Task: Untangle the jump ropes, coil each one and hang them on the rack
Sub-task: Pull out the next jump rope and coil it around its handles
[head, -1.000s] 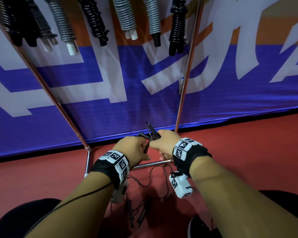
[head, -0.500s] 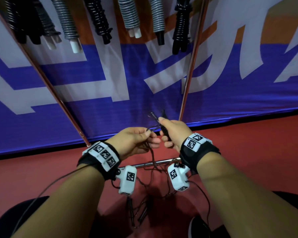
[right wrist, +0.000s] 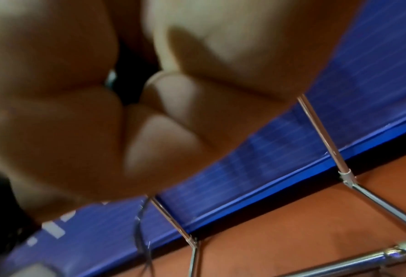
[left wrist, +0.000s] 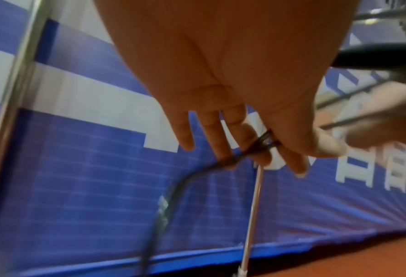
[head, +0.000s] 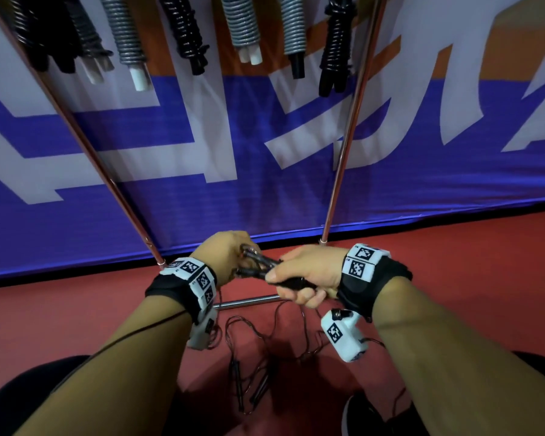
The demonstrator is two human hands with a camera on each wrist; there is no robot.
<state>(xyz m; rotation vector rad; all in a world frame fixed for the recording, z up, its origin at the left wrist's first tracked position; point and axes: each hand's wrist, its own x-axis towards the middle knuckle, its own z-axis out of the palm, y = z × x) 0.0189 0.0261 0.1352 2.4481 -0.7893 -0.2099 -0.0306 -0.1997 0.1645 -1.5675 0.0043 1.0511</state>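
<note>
Left hand (head: 225, 256): pinching the rope cord (left wrist: 254, 150) between fingers.
Right hand (head: 309, 273): clenching around black jump rope handles (head: 291, 282).

Dim, even indoor light. The head view is fairly sharp, its straight rack poles (head: 346, 127) bowing toward the edges, with soft shadow on the floor (head: 453, 278). Both wrist views are blurred and out of focus.

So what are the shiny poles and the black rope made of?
The poles look like polished metal: they are thin, silvery and catch the light. The black rope looks like thin plastic-coated cord, smooth and slightly glossy, though the blur leaves that unsure.
</note>
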